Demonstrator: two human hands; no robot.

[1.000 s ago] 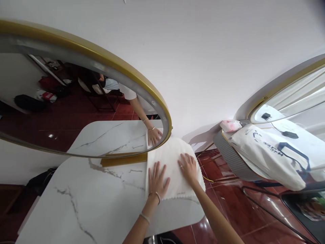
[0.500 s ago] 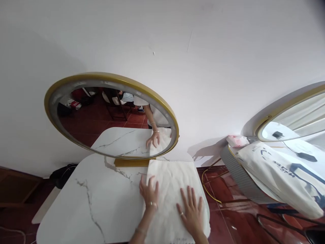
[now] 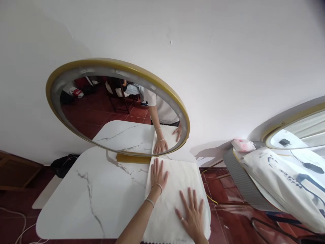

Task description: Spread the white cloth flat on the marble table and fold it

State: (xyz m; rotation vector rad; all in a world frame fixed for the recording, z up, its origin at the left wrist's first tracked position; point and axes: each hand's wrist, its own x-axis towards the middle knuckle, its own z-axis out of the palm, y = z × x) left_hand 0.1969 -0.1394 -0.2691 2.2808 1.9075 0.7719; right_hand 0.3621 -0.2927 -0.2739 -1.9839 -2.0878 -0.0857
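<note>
A white cloth (image 3: 175,176) with a zigzag edge lies over the right part of a white marbled table (image 3: 106,203). Near the cloth's far left corner, my left hand (image 3: 157,178) rests flat on it with the fingers spread. My right hand (image 3: 192,215), a ring on one finger, lies spread on the cloth's right side, closer to me. Neither hand grips anything. Both hands also show in the round gold-framed mirror (image 3: 122,112) behind the table.
On the right, a second table (image 3: 250,186) bears a white printed bag (image 3: 281,176) and a pink-and-white packet (image 3: 243,145), beside another mirror (image 3: 299,132). A black bag (image 3: 64,165) sits beyond the table's left side. White cables (image 3: 21,220) lie on the floor at lower left.
My left hand has moved forward and right, from the cloth's left edge onto its far part, and now lies flat. The cloth looks smoother. My right hand has hardly moved.
</note>
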